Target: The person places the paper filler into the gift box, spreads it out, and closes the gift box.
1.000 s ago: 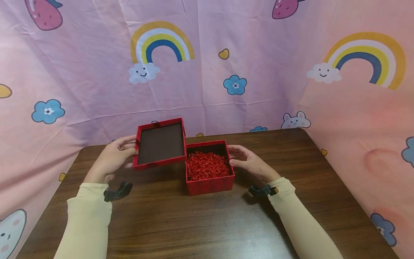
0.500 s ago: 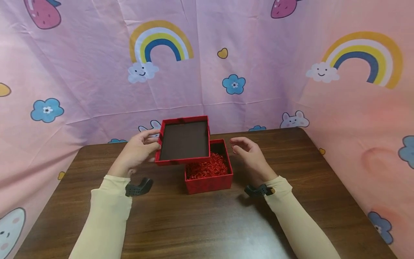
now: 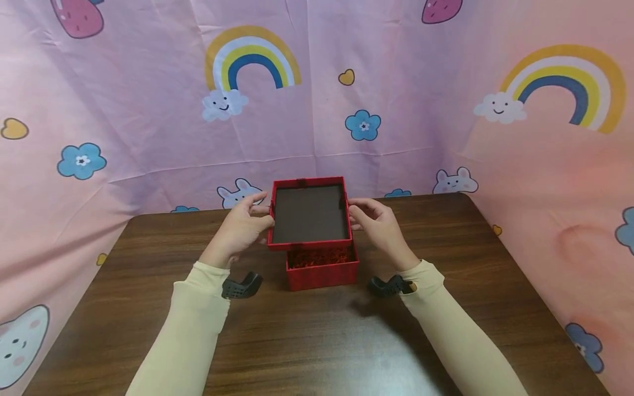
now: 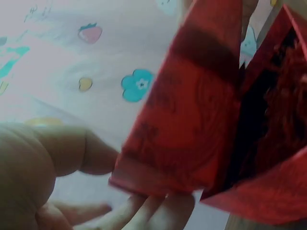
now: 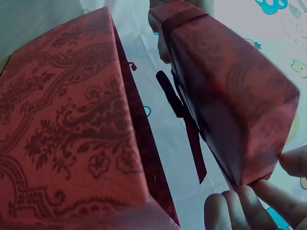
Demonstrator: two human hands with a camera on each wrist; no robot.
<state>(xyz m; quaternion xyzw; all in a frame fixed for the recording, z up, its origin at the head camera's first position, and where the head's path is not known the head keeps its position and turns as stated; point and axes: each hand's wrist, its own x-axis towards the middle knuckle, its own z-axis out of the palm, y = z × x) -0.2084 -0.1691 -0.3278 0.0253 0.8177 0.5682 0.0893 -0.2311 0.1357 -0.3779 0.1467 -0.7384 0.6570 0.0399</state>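
Note:
A red box lid (image 3: 311, 214) is held tilted over the rear of the red box (image 3: 322, 276), its dark inner side facing the head camera. My left hand (image 3: 242, 226) grips the lid's left edge, thumb (image 4: 98, 155) on one side and fingers behind. At the right edge, my right hand (image 3: 378, 228) pinches the lid between thumb and fingers (image 5: 247, 206). Red shredded paper (image 3: 322, 256) shows inside the box, partly hidden by the lid. In the right wrist view a dark ribbon (image 5: 194, 146) dangles from the lid, and the box's side (image 5: 72, 129) bears a dark floral pattern.
The box stands on a brown wooden table (image 3: 307, 341). Behind and beside the table hangs a pink and lilac cloth (image 3: 396, 66) printed with rainbows and flowers. Dark bands (image 3: 242, 286) sit at both sleeve cuffs.
My left hand has carried the lid rightward from beside the box to over it. My right hand has left the box's side and taken hold of the lid's right edge.

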